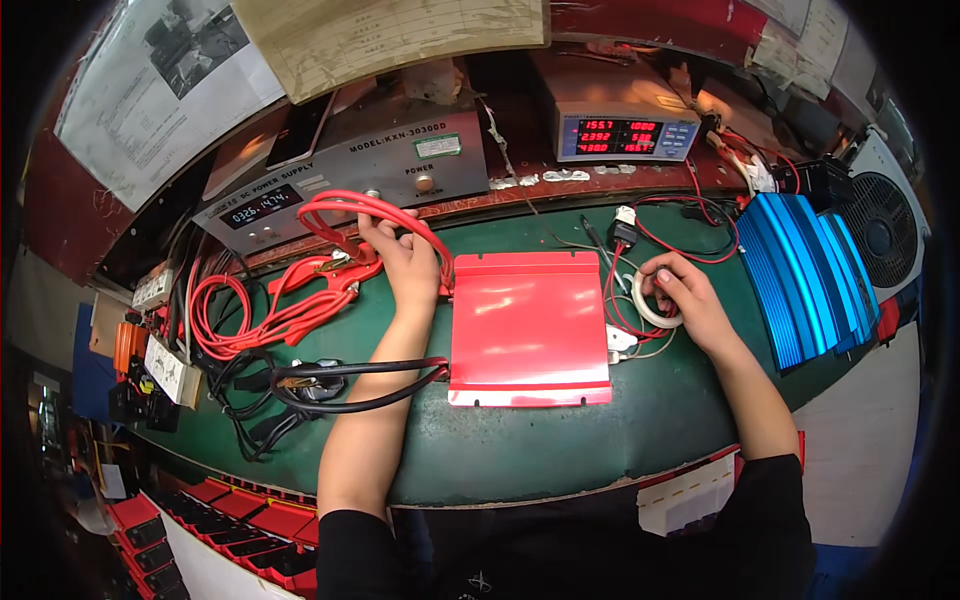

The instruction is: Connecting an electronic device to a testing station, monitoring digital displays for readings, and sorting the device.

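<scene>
A glossy red metal case [530, 325] lies flat on the green bench mat. My left hand [402, 262] reaches past its left side, close to a knob on the grey power supply [330, 175]. Thick red cables [400, 212] cross in front of its fingers, which look apart; whether a fingertip touches the knob is hidden. Two black cables [360, 390] leave the case and pass over my left forearm. To the right of the case, my right hand [688, 298] is closed around a white ring, like a tape roll [640, 300], held just above thin wires.
Red clamps [315, 300] and coiled leads crowd the bench's left, beside a white socket strip [172, 372]. A meter with red digits [625, 135] sits at the back. Blue finned cases [800, 275] and a fan [890, 220] stand right. Red cases [240, 510] line the lower left.
</scene>
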`<state>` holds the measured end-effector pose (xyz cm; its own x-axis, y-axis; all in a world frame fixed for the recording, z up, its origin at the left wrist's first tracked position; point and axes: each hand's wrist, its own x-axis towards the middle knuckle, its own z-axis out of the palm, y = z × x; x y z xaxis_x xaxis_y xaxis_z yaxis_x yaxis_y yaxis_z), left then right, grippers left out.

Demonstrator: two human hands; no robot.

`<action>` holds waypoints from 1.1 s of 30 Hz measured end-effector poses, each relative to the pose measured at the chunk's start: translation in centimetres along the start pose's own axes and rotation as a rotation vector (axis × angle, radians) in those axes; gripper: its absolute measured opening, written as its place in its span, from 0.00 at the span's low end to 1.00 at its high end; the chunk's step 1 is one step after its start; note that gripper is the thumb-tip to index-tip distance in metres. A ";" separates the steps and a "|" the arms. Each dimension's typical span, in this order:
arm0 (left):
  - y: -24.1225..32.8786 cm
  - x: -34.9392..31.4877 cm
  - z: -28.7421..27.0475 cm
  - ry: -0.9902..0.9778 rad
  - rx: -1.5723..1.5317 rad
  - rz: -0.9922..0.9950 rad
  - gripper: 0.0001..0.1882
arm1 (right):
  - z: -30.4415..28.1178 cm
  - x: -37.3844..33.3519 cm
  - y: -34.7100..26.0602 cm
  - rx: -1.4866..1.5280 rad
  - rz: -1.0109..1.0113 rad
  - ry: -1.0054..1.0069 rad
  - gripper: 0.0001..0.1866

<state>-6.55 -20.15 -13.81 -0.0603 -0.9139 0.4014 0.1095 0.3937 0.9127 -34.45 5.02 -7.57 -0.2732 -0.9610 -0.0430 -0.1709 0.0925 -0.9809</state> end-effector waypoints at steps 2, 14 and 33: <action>0.3 0.2 0.5 0.019 -0.006 0.010 0.30 | -0.4 0.1 0.7 0.023 -0.010 -0.004 0.12; 1.3 -1.0 -2.0 0.165 -0.005 -0.045 0.31 | 0.1 0.1 0.9 -0.572 -0.564 0.224 0.17; 18.8 -21.2 5.8 -0.842 1.220 0.500 0.30 | 0.8 -2.0 0.0 -0.663 -0.757 -0.354 0.16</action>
<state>-8.93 7.16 -4.70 -0.8271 -0.5189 0.2162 -0.5277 0.8492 0.0195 -33.19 6.71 -7.66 0.3926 -0.8388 0.3773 -0.6907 -0.5398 -0.4812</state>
